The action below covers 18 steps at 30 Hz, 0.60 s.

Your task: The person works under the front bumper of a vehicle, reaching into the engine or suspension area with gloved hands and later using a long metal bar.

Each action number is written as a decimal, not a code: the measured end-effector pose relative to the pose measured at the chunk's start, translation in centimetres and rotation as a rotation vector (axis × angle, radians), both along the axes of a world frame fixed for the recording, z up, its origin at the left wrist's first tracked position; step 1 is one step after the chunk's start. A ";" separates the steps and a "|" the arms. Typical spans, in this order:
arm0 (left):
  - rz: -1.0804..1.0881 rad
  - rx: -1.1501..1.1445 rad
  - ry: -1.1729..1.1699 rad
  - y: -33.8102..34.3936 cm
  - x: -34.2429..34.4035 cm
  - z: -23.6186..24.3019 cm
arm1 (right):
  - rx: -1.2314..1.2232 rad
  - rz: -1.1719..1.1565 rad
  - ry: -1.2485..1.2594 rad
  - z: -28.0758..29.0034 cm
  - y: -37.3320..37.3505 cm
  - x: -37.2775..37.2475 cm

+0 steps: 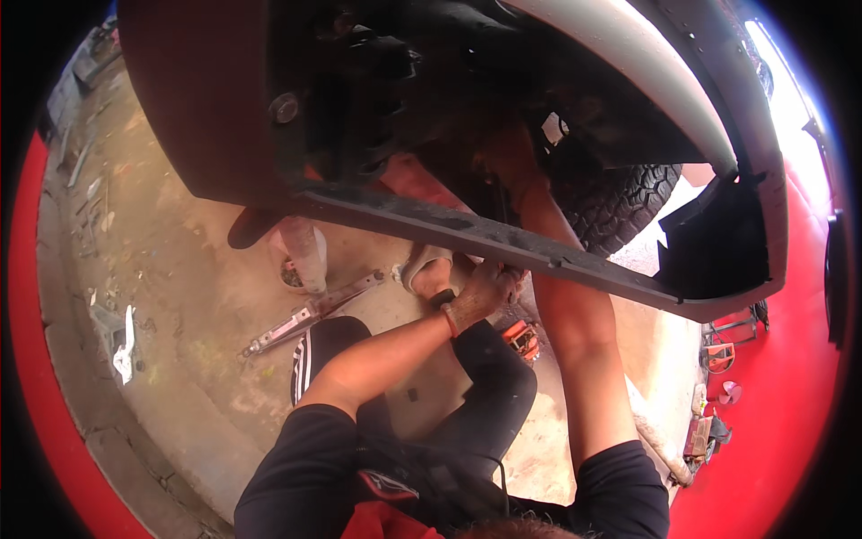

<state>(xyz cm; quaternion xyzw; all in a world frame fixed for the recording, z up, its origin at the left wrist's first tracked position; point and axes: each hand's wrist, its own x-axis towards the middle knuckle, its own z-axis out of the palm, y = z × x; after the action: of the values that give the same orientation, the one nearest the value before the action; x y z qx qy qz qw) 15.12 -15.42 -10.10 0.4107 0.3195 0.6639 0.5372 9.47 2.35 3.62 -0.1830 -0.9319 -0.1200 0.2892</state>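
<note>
A vehicle's dark bumper [431,223] spans the view above my legs, its narrow lower edge crossing in front of me. Just below that edge is my left hand [480,295], its fingers bent together; whatever they hold, if anything, is hidden. My right arm passes behind the edge and reaches up into the dark hollow, where my right hand [514,160] is in shadow among the underbody parts. Its fingers cannot be made out. To the right of that hand stands a knobbly black tyre [628,208]. A light-coloured body panel [642,63] curves over the hollow.
On the concrete floor, a long metal bar [314,312] lies left of my knees, near a pale upright stand [301,251]. An orange object [521,340] is by my leg. Several tools and parts, including an orange-handled one [718,357], lie along the red surface [777,395] at right.
</note>
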 end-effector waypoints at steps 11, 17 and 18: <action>0.419 0.443 0.776 2.5 2.1 -2.1 | 0.253 -0.141 -0.130 0.8 3.1 0.9; 0.739 0.505 1.311 3.4 1.7 -3.9 | -0.853 -0.237 -0.061 4.6 -6.1 1.4; 0.722 0.529 1.301 3.8 2.6 -3.7 | -0.672 -0.198 -0.148 4.6 -5.6 3.7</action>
<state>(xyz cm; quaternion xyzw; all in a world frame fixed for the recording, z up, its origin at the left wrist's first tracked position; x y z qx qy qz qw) 17.73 -11.58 -13.84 0.7016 0.5147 0.4775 -0.1219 13.21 -3.24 8.24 -0.3481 -0.9155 0.1530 0.1316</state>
